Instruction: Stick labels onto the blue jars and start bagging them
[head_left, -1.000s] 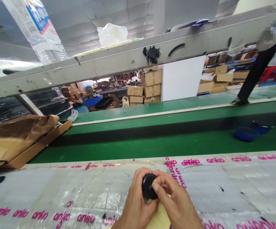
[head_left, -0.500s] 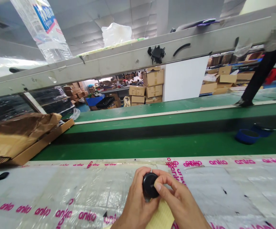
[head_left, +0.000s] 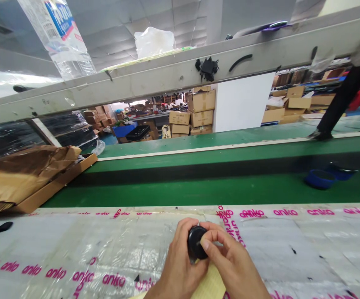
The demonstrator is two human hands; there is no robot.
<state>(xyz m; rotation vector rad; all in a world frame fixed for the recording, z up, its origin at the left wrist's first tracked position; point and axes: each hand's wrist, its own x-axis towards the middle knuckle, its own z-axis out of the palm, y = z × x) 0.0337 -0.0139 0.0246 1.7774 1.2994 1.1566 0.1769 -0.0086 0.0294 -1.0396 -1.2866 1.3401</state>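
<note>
Black round part [head_left: 196,241] | left hand [head_left: 181,263] curled closed, gripping its 9 o'clock | right hand [head_left: 229,257] pinching its 3 o'clock | blue piece [head_left: 319,180] 2 o'clock

fingers [head_left: 216,236] partly hide the round black piece [head_left: 195,242].

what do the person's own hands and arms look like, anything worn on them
The left hand and right hand are bare: no gloves, and no rings show on the visible fingers. No watch, bracelet or sleeve shows above the picture's lower edge.
</note>
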